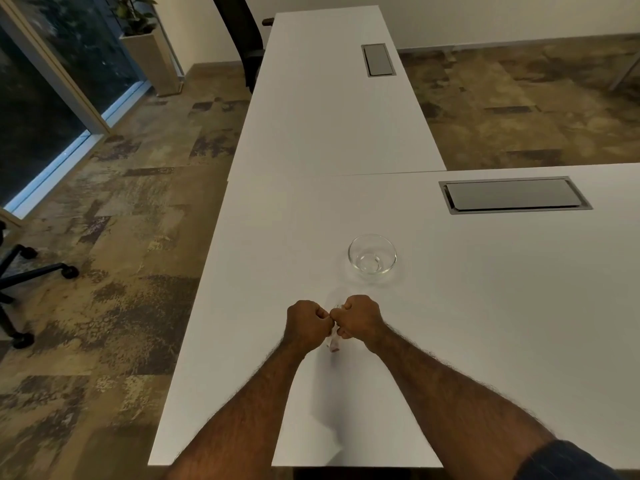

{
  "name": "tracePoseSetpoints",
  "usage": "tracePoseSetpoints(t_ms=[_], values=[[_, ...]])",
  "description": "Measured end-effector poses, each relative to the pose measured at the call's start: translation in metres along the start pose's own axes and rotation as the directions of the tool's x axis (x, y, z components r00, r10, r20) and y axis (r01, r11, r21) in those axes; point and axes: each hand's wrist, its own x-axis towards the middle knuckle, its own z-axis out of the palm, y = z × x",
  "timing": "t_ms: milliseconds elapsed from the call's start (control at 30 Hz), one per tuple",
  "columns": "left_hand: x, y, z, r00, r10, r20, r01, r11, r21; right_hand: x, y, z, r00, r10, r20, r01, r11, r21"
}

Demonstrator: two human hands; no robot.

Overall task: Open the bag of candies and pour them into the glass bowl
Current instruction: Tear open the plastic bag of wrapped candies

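Note:
A small clear candy bag [334, 342] hangs between my two fists above the white table [485, 306]. My left hand [306, 323] and my right hand [358, 317] are both closed on its top edge, knuckles almost touching. Most of the bag is hidden by my fingers; only its lower end with something pinkish inside shows. The glass bowl [372, 258] stands with nothing in it on the table, a little beyond and to the right of my hands.
A grey cable hatch [512, 195] is set into the table at the far right, another hatch [378, 59] on the adjoining table beyond. The table's left edge runs close to my left arm. Office chair legs [31, 275] stand on the floor at left.

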Motion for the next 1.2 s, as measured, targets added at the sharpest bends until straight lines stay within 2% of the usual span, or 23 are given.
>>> tracePoseSetpoints(t_ms=[100,200,267,333,467,567,633,733,800,900,1033,1200], values=[[0.001,0.002,0.001,1.000,0.008,0.006,-0.008,1.000,-0.020,-0.001,0.000,-0.001,0.999,0.019,0.036,-0.021,0.998,0.052],[0.001,0.000,-0.002,1.000,-0.008,0.025,0.010,0.997,-0.072,-0.003,0.004,-0.003,0.978,0.073,0.194,-0.119,0.965,0.233],[0.000,-0.002,-0.004,0.999,-0.025,0.042,0.029,0.994,-0.108,-0.005,0.007,-0.004,0.963,0.056,0.262,-0.123,0.961,0.247],[-0.002,-0.003,-0.005,0.996,-0.047,0.070,0.058,0.985,-0.163,-0.006,0.009,-0.005,0.964,0.032,0.264,-0.090,0.973,0.211],[-0.006,-0.003,-0.004,0.991,-0.091,0.102,0.112,0.969,-0.220,-0.005,0.008,-0.004,0.980,-0.007,0.199,-0.014,0.994,0.105],[-0.007,-0.001,-0.001,0.993,-0.104,0.059,0.114,0.969,-0.221,-0.004,0.007,0.000,0.995,-0.041,0.088,0.041,0.999,0.008],[-0.009,0.002,0.001,0.997,-0.081,0.012,0.082,0.980,-0.184,-0.003,0.005,0.003,0.998,-0.047,0.046,0.049,0.998,-0.027],[-0.008,0.003,-0.001,0.995,-0.079,-0.067,0.072,0.992,-0.104,0.000,0.009,0.001,0.998,-0.061,-0.008,0.057,0.969,-0.239],[-0.004,0.000,-0.005,0.992,-0.079,-0.099,0.075,0.996,-0.044,0.002,0.015,-0.002,0.997,-0.054,-0.049,0.035,0.948,-0.315],[0.001,0.000,-0.009,0.991,-0.052,-0.121,0.060,0.996,0.059,0.002,0.020,-0.005,0.993,-0.039,-0.111,-0.001,0.941,-0.340],[0.003,0.006,-0.006,0.978,-0.067,-0.196,0.081,0.994,0.068,0.003,0.015,-0.006,0.977,-0.058,-0.204,-0.013,0.944,-0.330],[0.006,0.010,-0.005,0.977,-0.068,-0.202,0.091,0.991,0.103,0.009,0.017,-0.011,0.981,-0.039,-0.190,-0.027,0.943,-0.332]])
